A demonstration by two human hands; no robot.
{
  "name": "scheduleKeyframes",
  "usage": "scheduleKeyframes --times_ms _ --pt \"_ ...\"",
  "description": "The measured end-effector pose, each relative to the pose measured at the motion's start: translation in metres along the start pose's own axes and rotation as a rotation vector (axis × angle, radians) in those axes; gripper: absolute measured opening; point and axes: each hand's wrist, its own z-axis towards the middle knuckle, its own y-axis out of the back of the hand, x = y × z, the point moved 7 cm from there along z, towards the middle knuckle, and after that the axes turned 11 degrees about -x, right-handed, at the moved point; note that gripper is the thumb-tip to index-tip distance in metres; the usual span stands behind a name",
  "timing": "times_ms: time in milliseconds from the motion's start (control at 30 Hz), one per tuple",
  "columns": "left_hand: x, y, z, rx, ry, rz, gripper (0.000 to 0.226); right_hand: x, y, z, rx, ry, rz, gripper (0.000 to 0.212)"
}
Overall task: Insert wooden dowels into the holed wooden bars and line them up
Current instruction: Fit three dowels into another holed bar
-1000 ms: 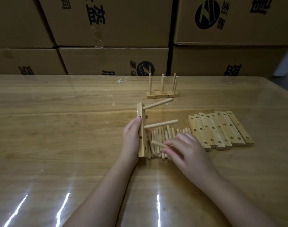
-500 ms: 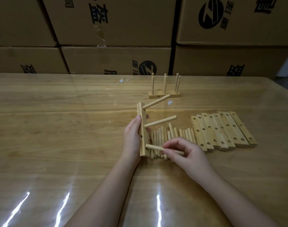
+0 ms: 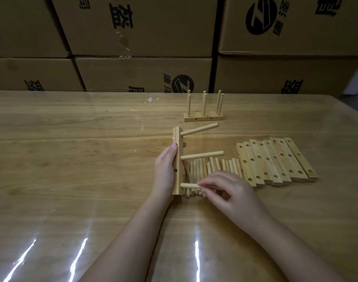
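My left hand [image 3: 165,171] grips a holed wooden bar [image 3: 177,139] stood on its end at the table's middle. Two dowels stick out of it to the right, an upper dowel [image 3: 200,129] and a middle dowel [image 3: 202,155]. My right hand [image 3: 231,192] pinches a third dowel [image 3: 189,185] whose left end sits at the bar's lowest hole. A pile of loose dowels [image 3: 214,165] lies just behind my right hand. Several empty holed bars [image 3: 275,161] lie side by side to the right. A finished bar [image 3: 203,118] with upright dowels stands farther back.
Stacked cardboard boxes [image 3: 141,37] form a wall behind the wooden table [image 3: 72,159]. A small white scrap [image 3: 151,99] lies near the table's far edge. The table's right edge runs past the row of bars.
My right hand lifted a dowel off the pile and carried it left, bringing its end against the bar's lowest hole. The left hand kept the bar still.
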Motion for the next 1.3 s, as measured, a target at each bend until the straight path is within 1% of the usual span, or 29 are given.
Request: scheduleKeyframes --times_ms 100,267,600,767,900,1067,1300 --pt "0.000 -0.003 -0.002 0.005 -0.004 0.001 0.030 0.006 0.002 0.002 -0.011 0.082 -0.077 0.015" --pt "0.001 -0.003 -0.002 -0.008 -0.032 0.028 0.027 0.009 -0.002 -0.001 -0.012 0.107 -0.087 0.014" --pt "0.001 -0.004 -0.003 0.004 -0.092 0.100 0.029 0.002 -0.006 -0.002 0.021 -0.013 -0.039 0.015" --pt "-0.001 -0.005 -0.003 0.017 -0.072 0.067 0.028 -0.003 -0.005 -0.003 0.006 -0.068 0.012 0.020" --pt "-0.001 -0.003 -0.003 -0.011 -0.037 0.017 0.029 -0.004 0.008 -0.002 -0.063 -0.078 0.022 0.033" --pt "-0.002 0.002 0.001 -0.071 -0.010 -0.018 0.029 -0.010 0.021 -0.001 -0.150 -0.083 -0.029 0.027" --pt "-0.001 0.003 0.002 -0.099 -0.002 0.009 0.032 -0.012 0.014 0.000 -0.096 -0.050 -0.022 0.027"
